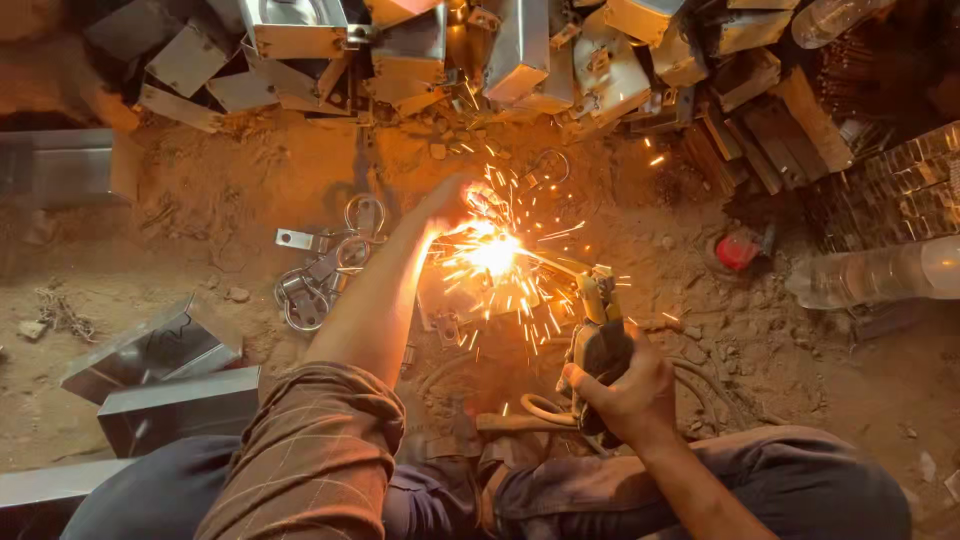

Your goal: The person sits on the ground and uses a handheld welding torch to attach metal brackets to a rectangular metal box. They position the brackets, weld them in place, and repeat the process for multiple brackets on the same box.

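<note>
OK, right hand [625, 395] is clenched on the holder [600, 335], with the arc [493, 252] just ahead of the tip. Left hand [445, 200] presses the workpiece [478, 290] beside the arc, fingers lost in glare. My call: hold steady, fingers clear of the sparks.

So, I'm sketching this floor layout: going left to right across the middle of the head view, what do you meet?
Folded sheet-metal pieces → loose metal rings and clasps → left hand → welding sparks → right hand holding the electrode holder → red cap → clear plastic bottle.
</note>
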